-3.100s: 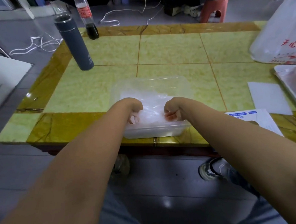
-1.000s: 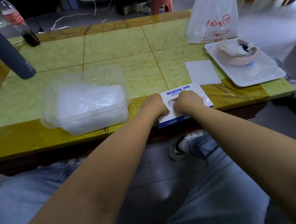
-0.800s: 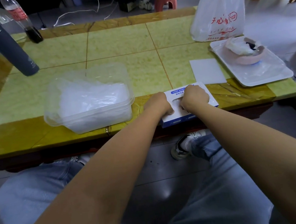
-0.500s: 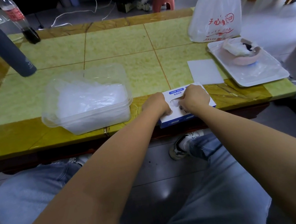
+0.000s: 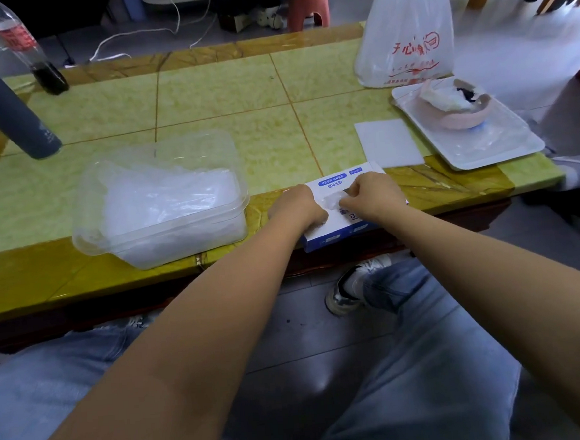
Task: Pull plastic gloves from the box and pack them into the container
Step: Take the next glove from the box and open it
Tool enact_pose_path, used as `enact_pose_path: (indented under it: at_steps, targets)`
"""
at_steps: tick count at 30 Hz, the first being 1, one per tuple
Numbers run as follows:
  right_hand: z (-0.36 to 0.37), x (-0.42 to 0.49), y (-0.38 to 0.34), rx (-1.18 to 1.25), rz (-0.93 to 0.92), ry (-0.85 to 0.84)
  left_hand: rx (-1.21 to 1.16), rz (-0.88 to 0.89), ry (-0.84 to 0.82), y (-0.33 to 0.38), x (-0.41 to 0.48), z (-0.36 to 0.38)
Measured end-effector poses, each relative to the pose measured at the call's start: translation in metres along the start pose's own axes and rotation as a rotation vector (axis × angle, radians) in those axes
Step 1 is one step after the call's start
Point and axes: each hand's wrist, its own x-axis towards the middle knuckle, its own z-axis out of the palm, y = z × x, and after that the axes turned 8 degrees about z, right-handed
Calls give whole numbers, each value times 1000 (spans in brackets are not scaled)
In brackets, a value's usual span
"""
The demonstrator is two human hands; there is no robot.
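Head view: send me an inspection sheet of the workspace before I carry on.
Surface: glossy yellow-green tiled table with a brown border.
Job's things: white-and-blue cardboard glove box at the near edge; clear plastic container to its left, holding a pile of clear plastic gloves.
Clutter: dark grey flask, plastic bottle with dark liquid, white printed plastic bag, white tray carrying a pink bowl, white paper sheet.
Grippers: right hand pinches a clear glove tuft at the box opening; left hand curled on the box, fingers hidden.
Cables: white cable on the floor beyond the table.
Surroundings: pink stool; the person's sneaker below.
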Motion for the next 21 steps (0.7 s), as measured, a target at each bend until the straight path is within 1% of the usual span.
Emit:
enact_pose_path:
  at_steps: [2,5,7,9,11,12,14,16,17,18,21]
  targets:
    - [2,3,-5,-61,27,10,32,21,21,0,-1,2]
    - [5,7,-12,21,66,14,88,31,25,1,-5,6]
    - [3,9,-17,143,3,-16,91,21,25,0,-5,6]
    - [0,7,-18,324,-67,-48,74,10,23,0,-3,4]
    - [-1,5,-12,466,-86,-57,74,3,11,-2,-2,1]
    - [-1,6,-9,492,-81,-61,82,0,5,-3,-1,-1]
    - [-1,7,-3,428,-44,-96,96,-4,-1,-6,-1,-2]
    - [-1,8,-2,218,-36,-124,114,3,-11,-6,0,-1]
    - [-2,8,-3,166,-52,-127,127,5,-18,-7,0,0]
    - [-4,8,-5,182,-70,-119,140,6,-19,-6,0,0]
    - [-8,6,-9,490,-106,-151,151,-2,-15,-8,-2,-2]
